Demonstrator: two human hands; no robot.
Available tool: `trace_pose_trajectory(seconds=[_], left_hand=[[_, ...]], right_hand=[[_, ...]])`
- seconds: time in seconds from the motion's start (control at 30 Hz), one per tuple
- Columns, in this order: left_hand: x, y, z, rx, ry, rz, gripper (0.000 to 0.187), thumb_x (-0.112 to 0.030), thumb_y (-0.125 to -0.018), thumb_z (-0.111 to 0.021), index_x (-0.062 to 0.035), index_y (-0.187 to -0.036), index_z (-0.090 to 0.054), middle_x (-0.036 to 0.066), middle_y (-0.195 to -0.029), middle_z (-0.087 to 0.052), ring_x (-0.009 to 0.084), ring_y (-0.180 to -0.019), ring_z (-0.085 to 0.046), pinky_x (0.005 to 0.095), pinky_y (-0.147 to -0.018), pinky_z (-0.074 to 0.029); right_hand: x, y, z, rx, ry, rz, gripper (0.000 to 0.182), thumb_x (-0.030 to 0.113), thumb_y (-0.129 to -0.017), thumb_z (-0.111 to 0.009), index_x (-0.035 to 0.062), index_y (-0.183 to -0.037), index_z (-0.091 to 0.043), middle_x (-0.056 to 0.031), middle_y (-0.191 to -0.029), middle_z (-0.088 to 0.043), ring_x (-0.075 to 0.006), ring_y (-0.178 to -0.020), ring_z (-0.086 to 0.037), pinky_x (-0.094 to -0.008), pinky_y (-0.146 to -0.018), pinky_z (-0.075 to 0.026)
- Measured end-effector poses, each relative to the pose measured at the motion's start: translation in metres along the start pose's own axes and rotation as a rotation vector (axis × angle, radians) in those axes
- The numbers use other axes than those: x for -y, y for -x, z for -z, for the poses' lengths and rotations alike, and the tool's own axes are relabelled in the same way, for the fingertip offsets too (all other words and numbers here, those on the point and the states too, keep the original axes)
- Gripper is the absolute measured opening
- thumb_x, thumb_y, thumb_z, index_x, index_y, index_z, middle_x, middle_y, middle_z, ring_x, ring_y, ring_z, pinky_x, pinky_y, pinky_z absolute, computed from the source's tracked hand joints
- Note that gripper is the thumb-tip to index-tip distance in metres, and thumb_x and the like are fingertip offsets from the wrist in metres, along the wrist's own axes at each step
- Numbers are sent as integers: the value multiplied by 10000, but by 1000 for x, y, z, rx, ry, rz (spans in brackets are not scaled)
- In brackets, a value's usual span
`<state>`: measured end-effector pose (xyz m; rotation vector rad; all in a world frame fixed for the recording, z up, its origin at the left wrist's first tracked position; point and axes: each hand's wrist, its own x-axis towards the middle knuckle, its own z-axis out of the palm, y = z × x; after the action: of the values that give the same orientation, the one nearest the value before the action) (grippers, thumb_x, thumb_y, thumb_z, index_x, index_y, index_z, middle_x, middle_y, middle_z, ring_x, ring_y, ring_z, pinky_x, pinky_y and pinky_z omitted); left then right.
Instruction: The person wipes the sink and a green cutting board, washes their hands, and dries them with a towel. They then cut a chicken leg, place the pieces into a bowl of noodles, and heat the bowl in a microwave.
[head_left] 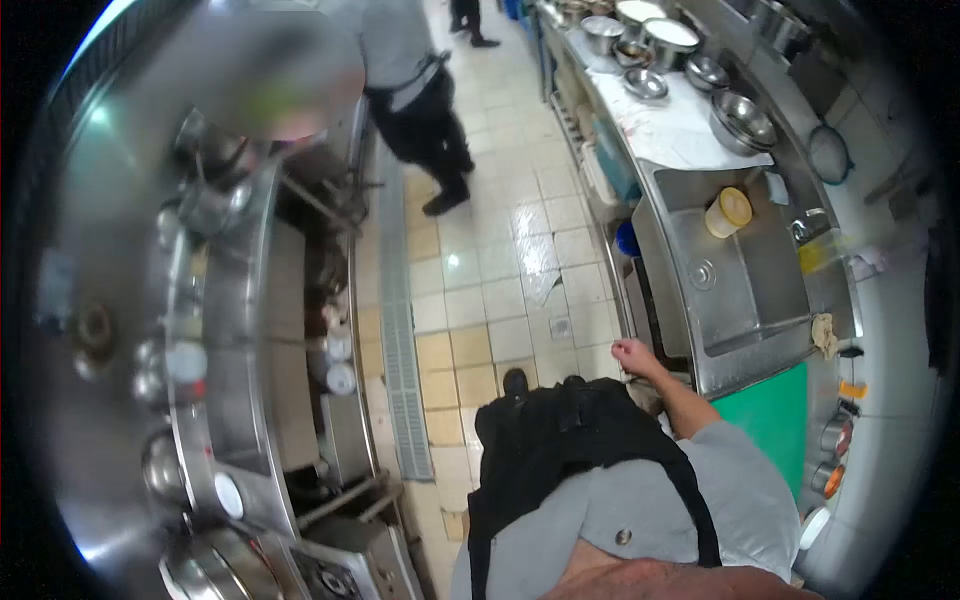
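Note:
My right hand hangs beside the front edge of the steel sink, over the tiled floor. Its fingers are curled, and whether they hold anything is too small to tell. Of my left hand nothing shows in the head view. In the sink stands a white tub with a yellow lid. A green board lies on the counter beside my right forearm. I wear a black apron over a grey shirt.
A person in a grey top and dark trousers stands ahead at the left counter; another person's legs show farther off. Metal bowls sit on the right counter. A floor grate runs along the aisle beside the left counter.

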<state>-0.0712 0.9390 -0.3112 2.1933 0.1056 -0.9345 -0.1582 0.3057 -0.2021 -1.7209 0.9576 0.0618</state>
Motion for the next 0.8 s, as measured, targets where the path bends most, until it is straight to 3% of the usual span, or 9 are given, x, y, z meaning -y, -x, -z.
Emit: trace_pose_trajectory(seconds=[0.2,0.3,0.37,0.43,0.5,0.57,0.6,0.8], left_hand=[[-26,-111,93,30,-100,-96,427,-69,-857,-615,32,-1271,-610,82,-942,-678,162,-784,-622,281,-724,-501],[-133,-124,135,38,72,-51,418,-103,-846,-635,28,-1244,-634,92,-948,-695,180,-825,-647,290,-771,-507],[-150,-153,145,12,93,-31,409,-112,-833,-655,28,-1217,-651,76,-912,-693,179,-806,-640,297,-749,-509],[-203,-159,154,66,-32,8,410,-109,-815,-673,29,-1200,-659,75,-880,-689,170,-787,-634,293,-725,-509],[-202,-191,155,87,-65,-33,418,-121,-804,-703,22,-1195,-663,79,-869,-683,151,-767,-624,281,-699,-505],[-219,-199,149,147,13,-91,386,-105,-802,-704,14,-1169,-680,73,-874,-687,148,-770,-628,266,-701,-503],[-250,-186,148,145,7,-25,342,-43,-806,-663,9,-1142,-695,64,-897,-698,152,-789,-638,262,-715,-509],[-231,-223,123,154,-9,-154,329,7,-832,-588,12,-1143,-695,83,-957,-720,156,-860,-661,264,-764,-518]], right_hand=[[49,3,-54,3,69,11,376,294,-926,-621,-1,-1155,-652,-91,-785,-692,-153,-642,-640,-344,-595,-516],[90,11,-54,62,134,-26,438,293,-911,-623,-14,-1224,-622,-141,-870,-726,-196,-674,-682,-363,-641,-546],[93,8,-55,9,191,-25,420,307,-906,-634,14,-1206,-641,-176,-916,-725,-252,-778,-711,-391,-718,-552],[85,11,-53,-62,112,-44,427,305,-905,-635,6,-1211,-638,-174,-910,-723,-242,-769,-709,-387,-708,-551],[76,19,-51,-134,36,-61,435,303,-904,-636,-1,-1215,-635,-173,-904,-722,-232,-761,-708,-383,-697,-550],[58,34,-51,-238,-140,-141,362,254,-920,-614,-23,-1152,-639,-116,-760,-683,-174,-595,-649,-339,-581,-524],[45,43,-51,-244,-143,-142,362,254,-920,-614,-23,-1152,-639,-116,-760,-683,-174,-595,-649,-339,-581,-524],[-18,93,-57,-250,-42,-321,288,251,-911,-634,-13,-1017,-680,-79,-726,-678,-160,-575,-634,-329,-559,-510]])
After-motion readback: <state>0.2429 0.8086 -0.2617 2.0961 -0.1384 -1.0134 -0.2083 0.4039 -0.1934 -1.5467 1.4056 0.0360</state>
